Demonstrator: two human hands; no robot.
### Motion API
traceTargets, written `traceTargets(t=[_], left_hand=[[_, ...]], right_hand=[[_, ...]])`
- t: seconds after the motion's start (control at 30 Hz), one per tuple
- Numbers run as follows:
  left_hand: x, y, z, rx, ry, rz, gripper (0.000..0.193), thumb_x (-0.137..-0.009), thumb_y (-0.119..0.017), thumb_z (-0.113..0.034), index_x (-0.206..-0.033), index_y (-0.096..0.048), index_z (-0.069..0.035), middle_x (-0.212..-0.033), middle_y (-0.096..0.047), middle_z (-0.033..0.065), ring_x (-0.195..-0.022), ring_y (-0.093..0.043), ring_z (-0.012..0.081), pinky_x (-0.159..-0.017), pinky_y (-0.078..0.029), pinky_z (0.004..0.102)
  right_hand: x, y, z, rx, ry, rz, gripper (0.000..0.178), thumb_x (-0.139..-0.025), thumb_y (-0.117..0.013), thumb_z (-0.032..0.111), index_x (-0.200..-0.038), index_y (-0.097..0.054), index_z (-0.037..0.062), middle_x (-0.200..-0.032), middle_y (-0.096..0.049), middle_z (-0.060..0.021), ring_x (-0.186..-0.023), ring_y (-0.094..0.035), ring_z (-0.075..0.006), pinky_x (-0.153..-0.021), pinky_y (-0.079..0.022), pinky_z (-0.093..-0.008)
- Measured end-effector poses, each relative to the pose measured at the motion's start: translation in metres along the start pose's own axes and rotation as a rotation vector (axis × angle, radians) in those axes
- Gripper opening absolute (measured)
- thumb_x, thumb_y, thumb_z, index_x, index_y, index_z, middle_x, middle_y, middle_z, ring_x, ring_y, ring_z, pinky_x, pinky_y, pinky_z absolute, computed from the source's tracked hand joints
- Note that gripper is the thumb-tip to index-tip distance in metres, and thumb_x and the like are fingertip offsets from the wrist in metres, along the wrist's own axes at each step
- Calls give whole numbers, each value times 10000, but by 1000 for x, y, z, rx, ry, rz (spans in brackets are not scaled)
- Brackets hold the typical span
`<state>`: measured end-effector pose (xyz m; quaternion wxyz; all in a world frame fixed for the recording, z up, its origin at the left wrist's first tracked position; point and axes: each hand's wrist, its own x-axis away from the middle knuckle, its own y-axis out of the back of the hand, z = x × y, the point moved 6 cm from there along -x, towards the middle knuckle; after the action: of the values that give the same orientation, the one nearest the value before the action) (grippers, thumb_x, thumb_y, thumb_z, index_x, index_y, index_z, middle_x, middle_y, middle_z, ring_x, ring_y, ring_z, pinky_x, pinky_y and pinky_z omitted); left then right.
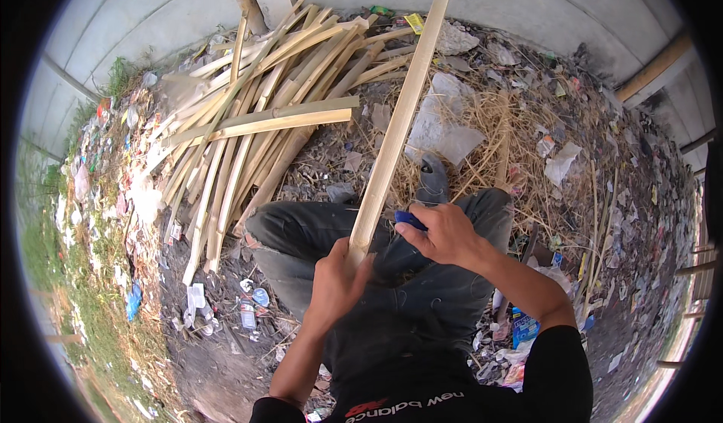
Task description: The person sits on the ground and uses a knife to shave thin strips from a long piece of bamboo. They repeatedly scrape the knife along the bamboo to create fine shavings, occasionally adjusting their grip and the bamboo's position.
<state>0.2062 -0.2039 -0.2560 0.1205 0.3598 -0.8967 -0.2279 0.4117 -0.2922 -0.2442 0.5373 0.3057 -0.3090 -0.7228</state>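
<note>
- The left hand (340,280) holds the near end of a long, pale wood strip (399,126)
- The strip goes up over the bent legs (422,287), pointing away
- The right hand (446,235) is curled around a small blue thing (409,220), near the strip
- A messy pile of strips (286,120) lies on the left

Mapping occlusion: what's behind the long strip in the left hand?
Behind the strip: pale wall, littered ground and dark trousers. Whatever it directly covers, possibly ends of some piled strips, can't be seen.
</note>
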Motion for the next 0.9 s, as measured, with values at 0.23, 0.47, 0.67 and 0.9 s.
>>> traceTargets(t=[0.23, 0.47, 0.67, 0.9], left_hand=[[8, -1, 7, -130, -22, 5, 311, -949, -764, -165, -1137, -628, 43, -783, -709, 228, -710, -744, 385, -630, -554, 429], [2, 7, 2, -175, -24, 32, 312, -949, -762, -175, -1127, -617, 36, -764, -688, 251, -725, -728, 446, -617, -546, 457], [30, 15, 25, -170, -62, 131, 305, -942, -775, -180, -1116, -619, 16, -762, -691, 236, -715, -721, 449, -612, -539, 470], [71, 22, 47, -134, -25, 238, 354, -912, -813, -207, -1118, -630, 15, -750, -692, 223, -677, -714, 437, -582, -530, 450]], right_hand=[[-23, 2, -15, 111, -10, -8, 523, -1042, -593, 535, -870, -687, 49, -624, -663, -199, -605, -673, -439, -572, -532, -533], [-42, 13, -47, 222, -12, -160, 537, -1044, -596, 529, -856, -698, 36, -626, -643, -210, -613, -649, -452, -586, -497, -533], [-61, 61, -131, 115, -284, -359, 576, -1090, -541, 506, -881, -675, -14, -661, -612, -232, -634, -612, -429, -627, -435, -536], [-57, 110, -207, 212, -560, -410, 641, -1073, -512, 574, -942, -724, -17, -792, -691, -244, -787, -682, -453, -735, -511, -525]])
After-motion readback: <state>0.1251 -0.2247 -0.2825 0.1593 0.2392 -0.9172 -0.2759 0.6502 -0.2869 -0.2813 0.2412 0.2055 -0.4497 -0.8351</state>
